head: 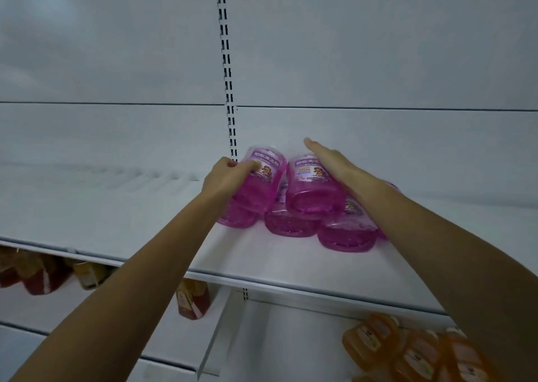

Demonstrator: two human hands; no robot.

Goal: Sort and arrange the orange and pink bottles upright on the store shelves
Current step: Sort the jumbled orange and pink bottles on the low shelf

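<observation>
Head: left hand (225,175) grips pink 地板清洁剂 bottle (257,191); right hand (332,160) flat against second bottle (311,192)

Glossy clear-plastic pink bottles (314,189) lie on a smooth matt shelf (262,262).

Two long, slim arms show, the left arm (139,265) and the right arm (454,250). Both are bare, and so are the left hand (227,175) and right hand (334,160).

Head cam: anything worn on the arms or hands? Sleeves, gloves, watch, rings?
Nothing visible. The left hand and right hand are bare, with no gloves, and no rings show on the fingers in view. The left forearm and right forearm are bare to the frame edge: no sleeves, watch, bands or markings.
</observation>
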